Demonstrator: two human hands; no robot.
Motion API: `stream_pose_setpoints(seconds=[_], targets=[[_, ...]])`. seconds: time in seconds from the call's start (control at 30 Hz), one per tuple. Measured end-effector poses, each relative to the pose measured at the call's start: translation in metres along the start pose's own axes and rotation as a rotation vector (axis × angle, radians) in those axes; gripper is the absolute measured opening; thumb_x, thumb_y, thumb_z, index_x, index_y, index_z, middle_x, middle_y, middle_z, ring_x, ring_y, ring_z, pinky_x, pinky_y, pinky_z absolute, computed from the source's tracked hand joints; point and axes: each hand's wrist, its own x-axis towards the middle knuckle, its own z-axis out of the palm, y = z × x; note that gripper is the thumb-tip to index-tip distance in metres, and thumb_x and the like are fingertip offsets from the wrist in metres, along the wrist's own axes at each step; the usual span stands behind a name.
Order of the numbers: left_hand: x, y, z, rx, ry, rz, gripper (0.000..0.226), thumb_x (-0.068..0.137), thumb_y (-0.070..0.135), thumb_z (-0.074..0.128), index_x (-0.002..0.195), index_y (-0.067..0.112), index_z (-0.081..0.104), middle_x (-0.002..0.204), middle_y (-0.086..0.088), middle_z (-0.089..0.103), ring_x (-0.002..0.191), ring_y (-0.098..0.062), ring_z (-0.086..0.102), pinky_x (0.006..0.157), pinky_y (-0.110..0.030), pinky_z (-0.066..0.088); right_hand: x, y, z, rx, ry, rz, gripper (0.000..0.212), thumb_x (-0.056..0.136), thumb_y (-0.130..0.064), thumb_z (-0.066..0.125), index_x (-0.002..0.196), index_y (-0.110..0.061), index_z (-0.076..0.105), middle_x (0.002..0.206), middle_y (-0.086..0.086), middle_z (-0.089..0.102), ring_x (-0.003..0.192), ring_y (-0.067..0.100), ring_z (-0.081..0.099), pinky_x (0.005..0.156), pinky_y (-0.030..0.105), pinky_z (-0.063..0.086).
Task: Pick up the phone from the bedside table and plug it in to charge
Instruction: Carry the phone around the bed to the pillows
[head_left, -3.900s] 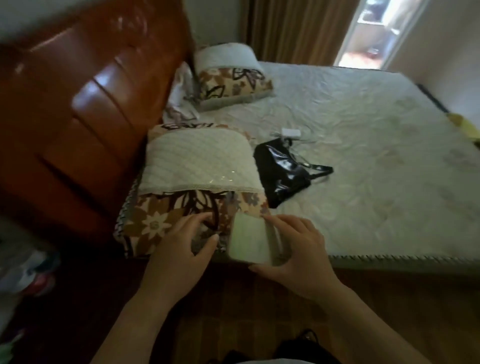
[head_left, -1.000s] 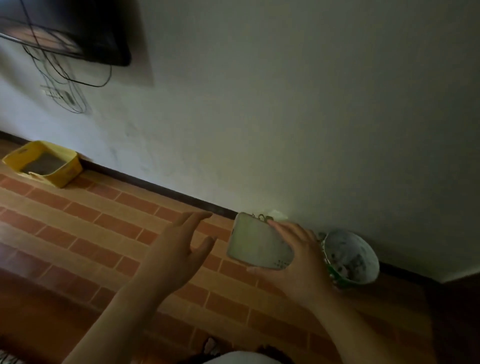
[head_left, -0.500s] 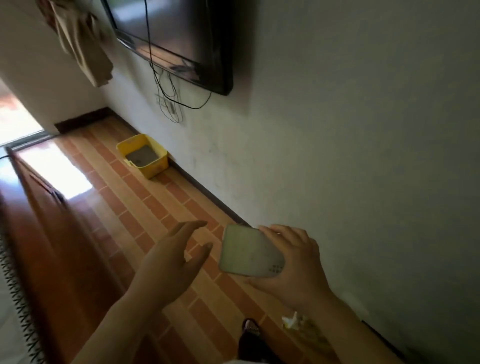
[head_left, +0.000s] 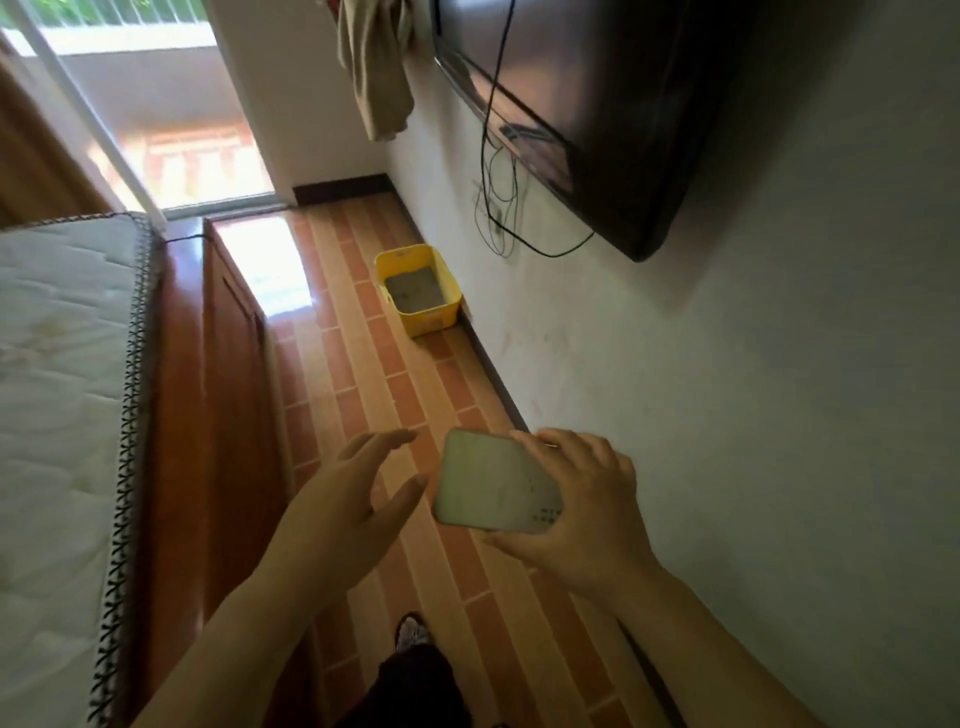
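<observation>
Right hand (head_left: 582, 512) clamps the phone (head_left: 493, 486) by its edges, fingers (head_left: 550, 441) over the top, held above the tiled floor (head_left: 374, 395). Left hand (head_left: 358, 499), just beside it, is spread and empty. Beyond the grip: yellow bin (head_left: 421, 293), cables (head_left: 498, 197), wall-mounted television (head_left: 587, 98).

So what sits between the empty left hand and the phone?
Nothing: in the head view only bare tiled floor shows through the gap between left hand and phone, held by right hand.
</observation>
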Motion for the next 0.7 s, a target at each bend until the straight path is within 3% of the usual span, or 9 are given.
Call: stream_pose_setpoints(seconds=[0.1,0.27,0.43,0.7], targets=[[0.03,-0.029,-0.016,-0.043,0.045,-0.058,0.05,0.081,0.052,0.047,0.128,0.037,0.042,0.133,0.009,0.047,0.098,-0.008,0.054,0.083,-0.031,0.044,0.056,-0.012,0.022,0.032,-0.044,-0.059,0.083,0.056,-0.079,0.056,0.126,-0.039,0.039,0.125,-0.012,0.052,0.112,0.012,0.043,0.091,0.04,0.034],[0.097,-0.093,-0.061,-0.081,0.173,-0.116,0.058,0.076,0.06,0.042,0.125,0.032,0.048,0.125,0.009,0.054,0.08,-0.021,0.064,0.08,-0.033,0.048,0.165,-0.044,0.068,0.067,-0.112,-0.166,0.084,0.056,-0.074,0.059,0.128,-0.036,0.041,0.126,-0.01,0.052,0.114,0.015,0.043,0.093,0.045,0.036],[0.18,-0.161,-0.122,-0.076,0.261,-0.13,0.042,0.084,0.051,0.051,0.123,0.034,0.049,0.122,0.007,0.057,0.103,-0.006,0.056,0.084,-0.03,0.048,0.282,-0.087,0.108,0.134,-0.151,-0.205,0.083,0.054,-0.073,0.063,0.126,-0.041,0.037,0.126,-0.014,0.05,0.112,0.009,0.04,0.092,0.045,0.039],[0.312,-0.235,-0.177,-0.075,0.278,-0.186,0.048,0.079,0.062,0.048,0.121,0.037,0.048,0.122,0.01,0.057,0.104,-0.005,0.056,0.086,-0.029,0.049,0.443,-0.113,0.155,0.185,-0.141,-0.211,0.085,0.053,-0.071,0.066,0.128,-0.04,0.04,0.125,-0.014,0.05,0.108,0.001,0.035,0.091,0.041,0.037]])
